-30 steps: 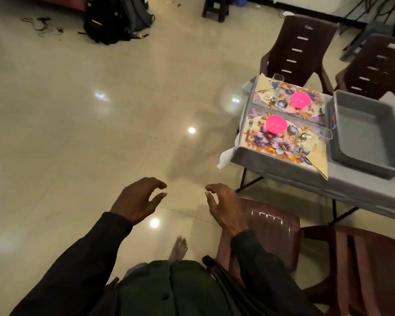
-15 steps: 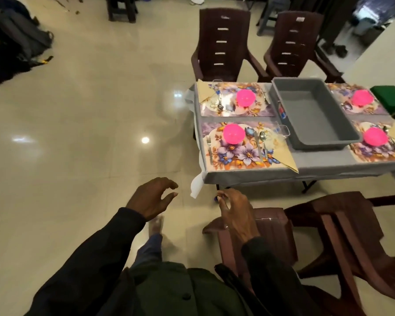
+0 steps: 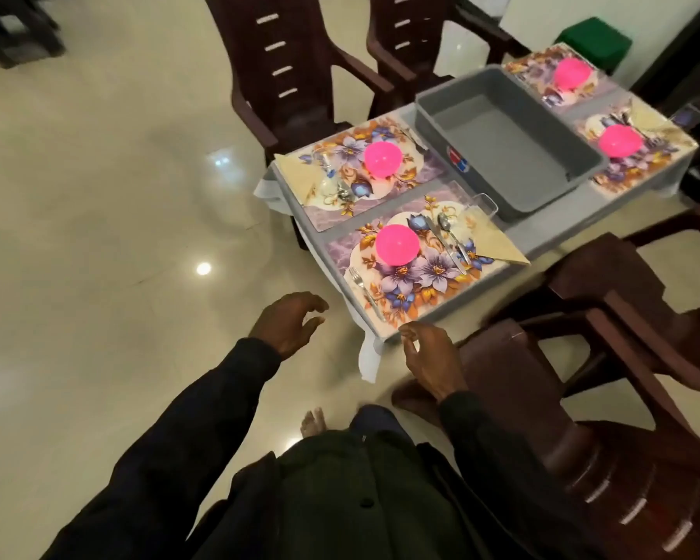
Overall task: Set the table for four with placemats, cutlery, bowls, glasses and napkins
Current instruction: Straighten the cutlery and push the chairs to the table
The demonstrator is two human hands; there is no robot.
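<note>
On the near placemat point(image 3: 421, 305) the pink bowl point(image 3: 397, 244) looks light, rigid plastic; take its rim. Left hand point(image 3: 287, 323) and right hand point(image 3: 431, 355) hover, fingers loosely curled, empty.

Four floral rectangular placemats point(image 3: 401, 284); four round pink plastic bowls point(image 3: 397, 245); three folded beige napkins point(image 3: 490, 240) visible; one grey rectangular plastic tub point(image 3: 502, 143); four dark brown plastic chairs point(image 3: 283, 66).
</note>
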